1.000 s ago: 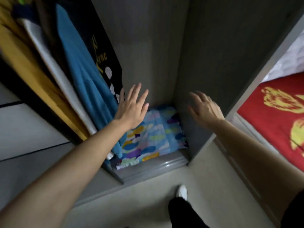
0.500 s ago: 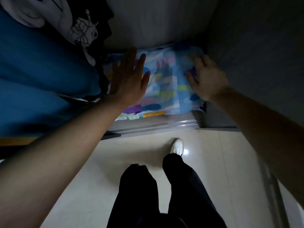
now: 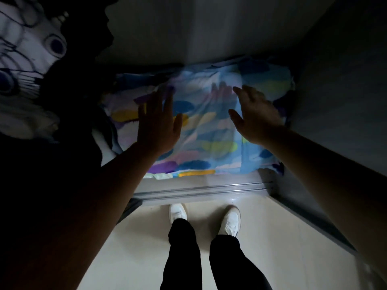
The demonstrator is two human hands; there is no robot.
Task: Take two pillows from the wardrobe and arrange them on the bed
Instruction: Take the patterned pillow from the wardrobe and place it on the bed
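A pillow (image 3: 209, 122) in a blue cover with purple, yellow and pink patches lies flat on the bottom of the wardrobe (image 3: 201, 185). My left hand (image 3: 159, 122) hovers over its left part, fingers spread, palm down. Over the pillow's right part my right hand (image 3: 253, 116) is spread the same way. Neither hand grips anything. Whether a second pillow lies underneath is hidden. The bed is out of sight.
Hanging clothes (image 3: 31, 59), dark with a white print, fill the left of the wardrobe. A grey side wall (image 3: 335, 80) closes the right. A sliding-door rail (image 3: 201, 190) runs along the wardrobe's front edge. My white shoes (image 3: 178, 212) stand on the cream floor tiles.
I have bent lower into the wardrobe. Both hands came down from chest height and now spread over the pillow. The bed has left the view.
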